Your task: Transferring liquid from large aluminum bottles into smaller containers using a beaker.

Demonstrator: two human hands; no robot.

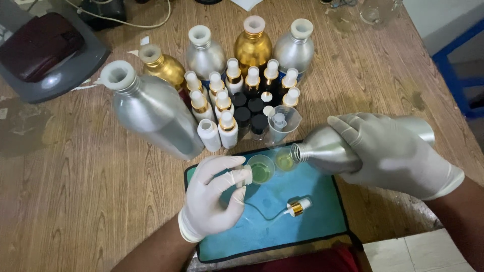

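My right hand (396, 151), in a white glove, grips a silver metal bottle (327, 151) tipped on its side. The bottle's open mouth points left over a small clear cup (285, 161) of yellowish liquid. A second small cup (261, 170) beside it holds greenish liquid. My left hand (214, 196), also gloved, pinches a white stopper (246, 175) right next to the greenish cup. Both cups stand on a blue mat (312, 229). A spray pump (297, 206) with a gold collar and thin tube lies on the mat between my hands.
Behind the mat stand a clear measuring beaker (283, 123), several small white-capped spray bottles (224, 103), a large silver bottle (154, 113), and gold (252, 45) and silver (204, 53) bottles. A grey device (45, 55) sits far left. A blue frame (456, 75) is at the right.
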